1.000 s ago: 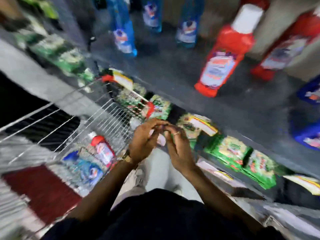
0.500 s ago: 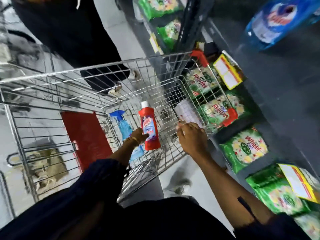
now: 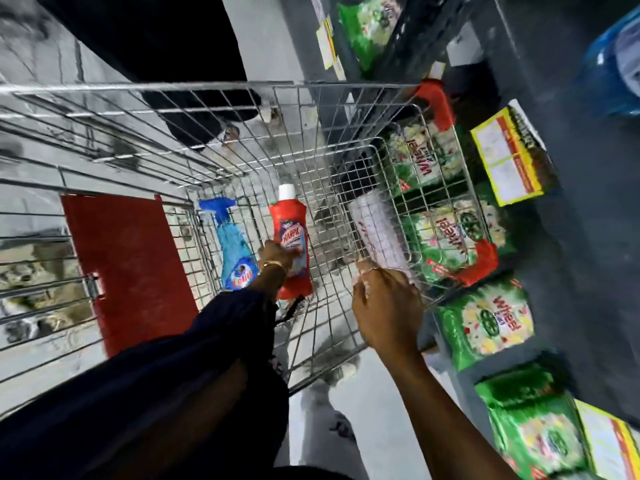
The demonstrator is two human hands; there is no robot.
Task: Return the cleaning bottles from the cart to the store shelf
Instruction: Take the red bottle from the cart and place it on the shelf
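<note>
A red Harpic bottle [image 3: 289,233] with a white cap lies in the wire cart [image 3: 221,88]. My left hand [image 3: 275,254] reaches down into the cart and is closed around the bottle's middle. Beside it on the left lies a blue spray bottle [image 3: 232,247]. My right hand [image 3: 386,306] rests on the cart's right rim, fingers curled over the handle bar next to its white label. The grey store shelf [image 3: 588,237] runs along the right.
Green detergent packs [image 3: 485,323] fill the lower shelf to the right of the cart, with yellow price tags [image 3: 505,157]. A blue pack [image 3: 616,64] lies on the upper shelf. A red flap [image 3: 128,265] is in the cart. Another person's dark legs [image 3: 180,46] stand beyond the cart.
My view swung from the shelf down to the cart. My hands separated: the left went into the cart and closed on the red bottle, the right took the cart's rim.
</note>
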